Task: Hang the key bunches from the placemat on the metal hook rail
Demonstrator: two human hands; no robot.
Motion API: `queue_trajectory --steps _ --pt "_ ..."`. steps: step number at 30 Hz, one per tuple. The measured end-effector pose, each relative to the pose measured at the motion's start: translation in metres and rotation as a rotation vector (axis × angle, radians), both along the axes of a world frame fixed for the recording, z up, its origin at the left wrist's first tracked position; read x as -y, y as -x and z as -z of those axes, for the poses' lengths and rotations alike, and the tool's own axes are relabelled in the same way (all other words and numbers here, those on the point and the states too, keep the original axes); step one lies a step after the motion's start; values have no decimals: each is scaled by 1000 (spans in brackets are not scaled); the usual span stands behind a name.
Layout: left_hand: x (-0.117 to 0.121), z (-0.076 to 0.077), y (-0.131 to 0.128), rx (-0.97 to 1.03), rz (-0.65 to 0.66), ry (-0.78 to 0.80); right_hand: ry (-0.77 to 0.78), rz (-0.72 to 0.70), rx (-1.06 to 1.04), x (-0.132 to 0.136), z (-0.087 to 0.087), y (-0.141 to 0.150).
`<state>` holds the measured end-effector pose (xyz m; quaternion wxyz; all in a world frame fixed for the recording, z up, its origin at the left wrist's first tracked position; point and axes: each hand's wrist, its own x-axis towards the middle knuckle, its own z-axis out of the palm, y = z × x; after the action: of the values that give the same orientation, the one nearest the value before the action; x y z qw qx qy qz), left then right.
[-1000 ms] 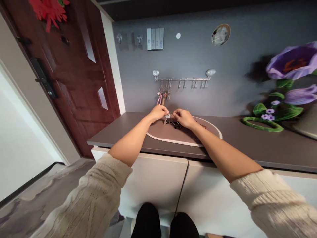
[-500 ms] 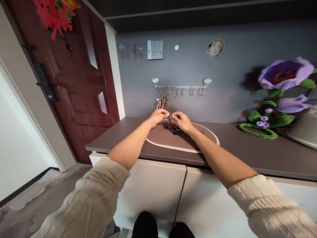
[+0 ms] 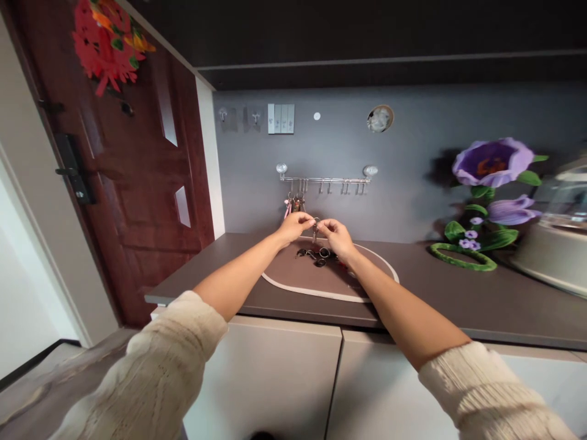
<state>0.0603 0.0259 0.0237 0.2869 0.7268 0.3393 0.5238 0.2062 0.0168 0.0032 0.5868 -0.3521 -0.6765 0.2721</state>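
Between my two hands a metal key ring point(image 3: 316, 221) is pinched, with what look like small keys point(image 3: 315, 233) dangling below it. My left hand point(image 3: 296, 227) grips the ring's left side with thumb and fingertips. From the right, my right hand point(image 3: 337, 237) pinches its other side. Under the hands, several dark keys and rings point(image 3: 320, 263) lie on a brown oval mat point(image 3: 298, 278) with a pale border. Right behind my left hand, bunches of keys point(image 3: 296, 203), one with a pink strap, hang from a hook rail point(image 3: 325, 179) on the wall.
A dark countertop point(image 3: 220, 278) runs above white cabinet doors. Purple fabric flowers point(image 3: 493, 165) and a pale rounded object with a clear top point(image 3: 554, 250) stand at right. A dark shelf point(image 3: 367, 36) overhangs the counter. A red-brown door point(image 3: 147, 183) is at left.
The view has tilted upward, so the scene sits lower. Both hands keep their pinch on the key ring, which hangs slightly higher above the things on the mat.
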Motion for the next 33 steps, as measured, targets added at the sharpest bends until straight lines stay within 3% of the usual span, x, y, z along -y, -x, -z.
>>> queue_trajectory --steps 5,10,14,22,28,33 --pt "-2 8 -1 -37 -62 -122 -40 12 26 -3 -1 -2" --pt "2 8 4 -268 -234 -389 -56 -3 1 -3 -3 -3" --pt "3 8 13 -430 -366 -429 -45 1 -101 -4 -7 -3" --pt "8 2 26 -697 -493 -441 132 -25 -227 -11 -46 9" --pt "8 0 30 -749 -543 -476 225 -77 -306 -30 -75 25" --pt "5 -1 34 -772 -582 -516 295 -80 -303 -48 -86 37"
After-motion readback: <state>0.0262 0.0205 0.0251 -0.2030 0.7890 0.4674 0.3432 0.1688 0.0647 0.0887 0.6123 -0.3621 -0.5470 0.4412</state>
